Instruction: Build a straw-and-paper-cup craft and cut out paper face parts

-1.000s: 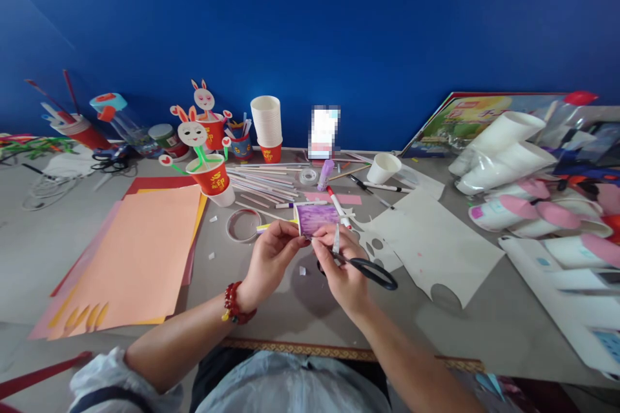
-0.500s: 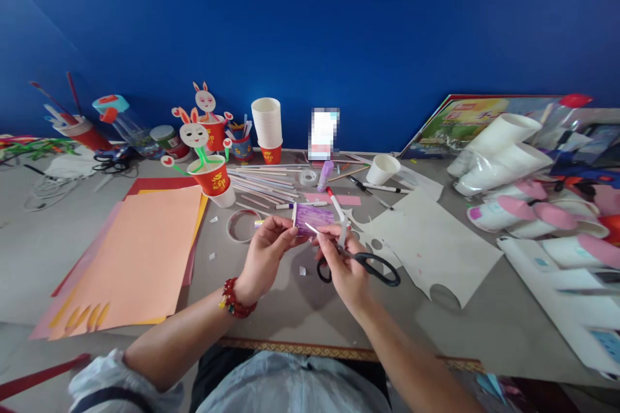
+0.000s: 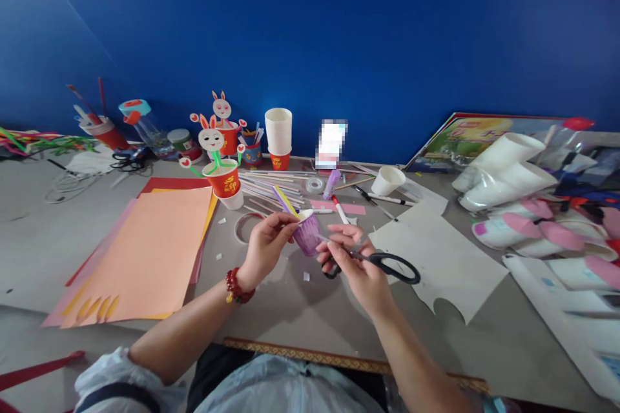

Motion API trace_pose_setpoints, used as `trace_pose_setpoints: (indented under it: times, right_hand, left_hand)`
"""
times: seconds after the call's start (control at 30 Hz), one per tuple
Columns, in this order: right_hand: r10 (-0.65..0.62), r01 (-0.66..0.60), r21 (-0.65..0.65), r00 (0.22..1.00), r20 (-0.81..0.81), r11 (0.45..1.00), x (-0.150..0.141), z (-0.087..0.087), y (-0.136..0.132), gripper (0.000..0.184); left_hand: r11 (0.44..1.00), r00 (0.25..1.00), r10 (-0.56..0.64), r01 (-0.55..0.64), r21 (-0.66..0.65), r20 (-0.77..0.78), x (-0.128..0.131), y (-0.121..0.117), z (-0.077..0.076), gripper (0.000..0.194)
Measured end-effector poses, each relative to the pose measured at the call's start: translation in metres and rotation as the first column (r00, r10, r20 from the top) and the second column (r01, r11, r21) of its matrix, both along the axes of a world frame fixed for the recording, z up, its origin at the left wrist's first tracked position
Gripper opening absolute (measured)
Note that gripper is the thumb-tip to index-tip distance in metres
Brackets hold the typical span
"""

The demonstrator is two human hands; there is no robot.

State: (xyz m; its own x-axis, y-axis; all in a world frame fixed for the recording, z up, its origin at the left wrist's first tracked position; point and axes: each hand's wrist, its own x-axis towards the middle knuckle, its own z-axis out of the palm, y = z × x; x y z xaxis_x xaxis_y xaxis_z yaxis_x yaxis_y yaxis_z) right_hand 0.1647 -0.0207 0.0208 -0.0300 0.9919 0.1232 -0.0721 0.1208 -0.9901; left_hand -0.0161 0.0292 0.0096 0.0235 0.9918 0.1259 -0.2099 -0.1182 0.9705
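My left hand point(image 3: 270, 237) pinches a paper cup point(image 3: 307, 240) coloured purple, near its rim. The cup tilts slightly, with its white opening facing up. A yellow and purple strip point(image 3: 283, 199) sticks up by the rim at my left fingertips; whether it is attached to the cup cannot be seen. On the cup's right side, my right hand point(image 3: 357, 266) holds scissors with black handles point(image 3: 396, 267), their blades partly covered by the fingers and pointing at the cup. Small white paper scraps point(image 3: 306, 277) lie on the table below.
Coloured paper sheets point(image 3: 150, 245) lie at left, a cut white sheet point(image 3: 443, 258) at right. Behind are rabbit-decorated red cups point(image 3: 223, 179), stacked white cups point(image 3: 278, 129), paper sticks point(image 3: 276, 186), a glue stick point(image 3: 332, 184) and a tape roll point(image 3: 245, 227). Cups with pink paper point(image 3: 506, 230) are at right.
The purple cup has turned from lying sideways to opening upward, and the strip now shows above its rim. My right hand with the scissors has drawn slightly to the right. The view has shifted.
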Motion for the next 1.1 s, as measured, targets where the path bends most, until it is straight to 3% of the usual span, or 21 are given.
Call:
trace_pose_setpoints:
  times: [0.27,0.33,0.43,0.5,0.7,0.9,1.0,1.1]
  right_hand:
    - [0.047,-0.101,0.121,0.922,0.385,0.987,0.021,0.01,0.002,0.018]
    - [0.014,-0.135,0.238,0.892,0.451,0.962,0.019,0.013,0.007,0.016]
    - [-0.03,-0.197,0.435,0.887,0.462,0.879,0.014,0.015,0.019,0.016]
    - [-0.006,-0.222,0.458,0.895,0.447,0.861,0.013,0.013,0.026,0.017]
    - [0.063,-0.251,0.313,0.86,0.507,0.916,0.016,0.007,0.034,0.015]
    - [0.146,-0.305,0.225,0.835,0.531,0.925,0.039,0.022,0.03,0.017]
    - [0.278,-0.347,0.068,0.839,0.467,0.935,0.059,0.025,0.026,0.018]
    - [0.343,-0.317,-0.136,0.902,0.263,0.938,0.075,0.021,0.021,0.019]
  left_hand:
    - [0.986,0.97,-0.098,0.124,0.109,-0.22,-0.008,-0.005,-0.004,0.018]
    - [0.982,0.968,-0.146,0.166,0.09,-0.203,-0.008,-0.006,-0.003,0.02]
    - [0.958,0.955,-0.282,0.285,0.024,-0.094,-0.006,-0.006,-0.001,0.027]
    - [0.93,0.929,-0.366,0.367,0.001,-0.047,-0.005,-0.006,-0.001,0.032]
    - [0.931,0.92,-0.348,0.362,0.048,-0.183,-0.005,-0.005,-0.006,0.032]
    - [0.943,0.923,-0.309,0.329,0.057,-0.229,-0.011,0.0,-0.002,0.039]
    - [0.948,0.924,-0.28,0.31,0.079,-0.26,-0.016,0.003,0.0,0.039]
    - [0.937,0.894,-0.282,0.334,0.1,-0.348,-0.019,0.004,0.002,0.037]
